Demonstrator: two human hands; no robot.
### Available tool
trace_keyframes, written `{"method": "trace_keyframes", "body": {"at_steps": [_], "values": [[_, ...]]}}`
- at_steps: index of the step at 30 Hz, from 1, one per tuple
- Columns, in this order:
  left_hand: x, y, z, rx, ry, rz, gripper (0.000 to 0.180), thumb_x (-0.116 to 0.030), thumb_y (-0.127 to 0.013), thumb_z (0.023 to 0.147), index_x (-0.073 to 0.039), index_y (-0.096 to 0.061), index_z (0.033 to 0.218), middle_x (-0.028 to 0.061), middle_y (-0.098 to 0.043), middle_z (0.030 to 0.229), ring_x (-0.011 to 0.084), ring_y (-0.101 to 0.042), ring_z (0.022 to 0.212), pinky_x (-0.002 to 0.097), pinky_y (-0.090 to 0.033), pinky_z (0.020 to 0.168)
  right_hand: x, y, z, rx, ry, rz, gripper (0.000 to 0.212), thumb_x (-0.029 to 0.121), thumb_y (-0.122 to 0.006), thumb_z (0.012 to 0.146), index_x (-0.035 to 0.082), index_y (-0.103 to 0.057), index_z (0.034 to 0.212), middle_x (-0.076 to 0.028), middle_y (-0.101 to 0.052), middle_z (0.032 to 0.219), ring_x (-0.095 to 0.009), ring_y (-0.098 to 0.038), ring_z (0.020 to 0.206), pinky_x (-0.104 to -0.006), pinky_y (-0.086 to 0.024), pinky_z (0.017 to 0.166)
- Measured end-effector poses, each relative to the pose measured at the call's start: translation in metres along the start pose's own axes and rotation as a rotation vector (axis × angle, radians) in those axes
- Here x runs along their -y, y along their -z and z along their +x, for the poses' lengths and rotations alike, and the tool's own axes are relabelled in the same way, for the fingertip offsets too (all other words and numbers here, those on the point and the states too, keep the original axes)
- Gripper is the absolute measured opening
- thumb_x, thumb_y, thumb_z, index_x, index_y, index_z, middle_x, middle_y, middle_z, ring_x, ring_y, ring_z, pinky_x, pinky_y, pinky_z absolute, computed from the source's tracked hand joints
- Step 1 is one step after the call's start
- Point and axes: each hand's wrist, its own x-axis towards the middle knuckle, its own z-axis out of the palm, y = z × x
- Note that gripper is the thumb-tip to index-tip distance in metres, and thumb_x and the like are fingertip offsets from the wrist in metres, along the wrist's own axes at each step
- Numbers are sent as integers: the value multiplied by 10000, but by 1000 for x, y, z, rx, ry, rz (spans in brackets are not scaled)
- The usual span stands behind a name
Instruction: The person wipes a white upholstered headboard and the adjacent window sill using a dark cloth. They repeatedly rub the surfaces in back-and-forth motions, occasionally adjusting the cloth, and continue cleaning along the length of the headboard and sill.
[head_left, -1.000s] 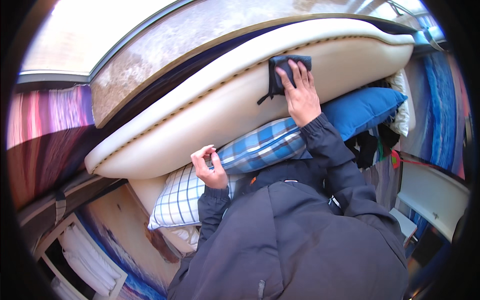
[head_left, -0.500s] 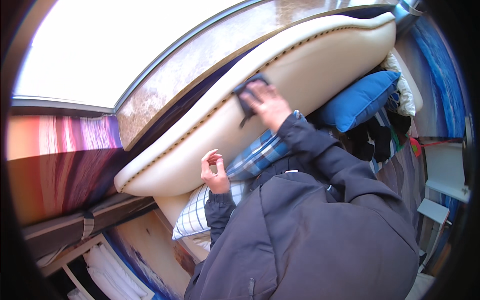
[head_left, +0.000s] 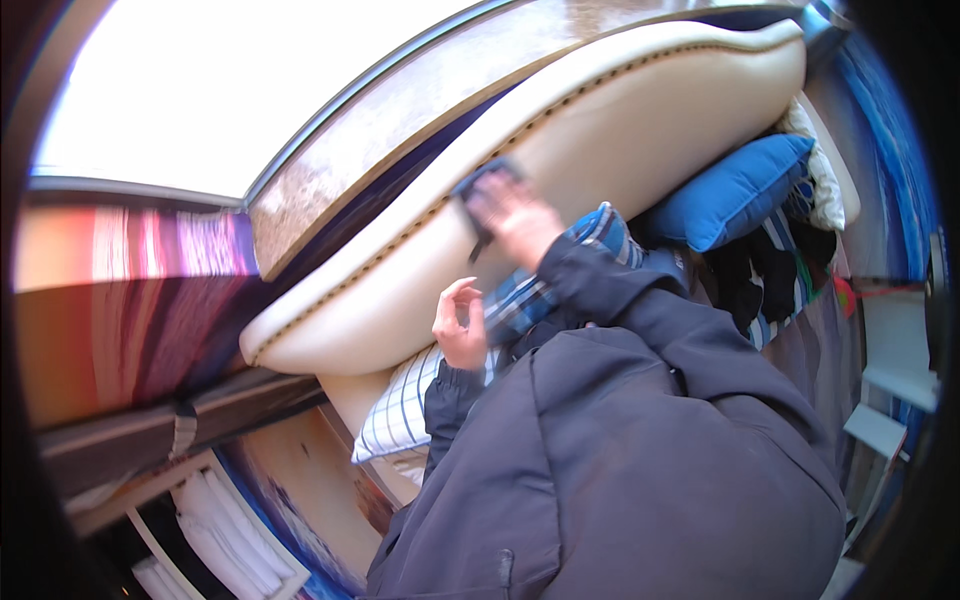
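Head view: the right hand (head_left: 515, 218) lies flat, fingers spread, pressing a dark cloth (head_left: 480, 182) against the cream padded headboard (head_left: 620, 130). The cloth sits under the palm and fingers, showing mostly at the hand's upper left, just below the headboard's studded trim. A dark strap or fold of it hangs down past the left side of the hand. The left hand (head_left: 458, 325) is held free in the air below and to the left, well apart from the cloth, fingers loosely curled, holding nothing, just in front of the checked pillow (head_left: 400, 410).

The right hand and cloth are blurred by motion, so the cloth's outline and how much the palm covers are hard to make out. The dark jacket (head_left: 620, 460) hides the bed below. The blue pillow (head_left: 730, 190) leans against the headboard at right, partly cut by dark clothing beneath it.

The headboard's long axis runs diagonally from lower left to upper right, bent by the lens. The cloth's visible part follows roughly the same slant; its exact axis I cannot tell.
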Motion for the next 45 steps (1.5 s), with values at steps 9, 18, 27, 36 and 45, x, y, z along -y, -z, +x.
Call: {"method": "trace_keyframes", "body": {"at_steps": [9,18,27,36,45], "values": [[25,8,-41,-181,242,-23,295,31,-614,891,-63,-669,1165,76,-698,902,187,-676,844,328,-534,808,-39,16,0,-19,-65,-148,700,55,-621,852,164,-474,1527,-208,-378,1596,-451,-355,1469,-517,-335,1195],[14,31,-61,-301,236,50,296,45,-608,904,-32,-633,1189,89,-682,904,182,-662,829,312,-533,799,148,-49,44,294,225,72,603,178,-597,950,131,-458,1535,-217,-341,1626,-435,-249,1530,-540,-175,1255],[34,8,-29,-189,225,-39,125,38,-625,885,-27,-645,990,91,-683,906,222,-678,826,323,-531,789,-52,46,4,-36,-70,-198,701,31,-709,767,227,-585,1428,-160,-501,1472,-397,-486,1358,-475,-440,1125],[5,34,-52,-124,52,129,137,64,-606,846,-7,-629,960,128,-652,900,245,-649,776,331,-528,751,132,-44,41,155,119,127,539,194,-637,885,90,-599,1413,-223,-495,1513,-420,-391,1457,-550,-311,1193],[15,31,-51,-128,105,145,107,50,-626,858,-15,-645,940,90,-657,868,199,-631,760,310,-513,754,18,1,-3,52,-49,-25,638,135,-682,845,207,-552,1464,-118,-496,1522,-333,-431,1440,-498,-352,1171]]}}
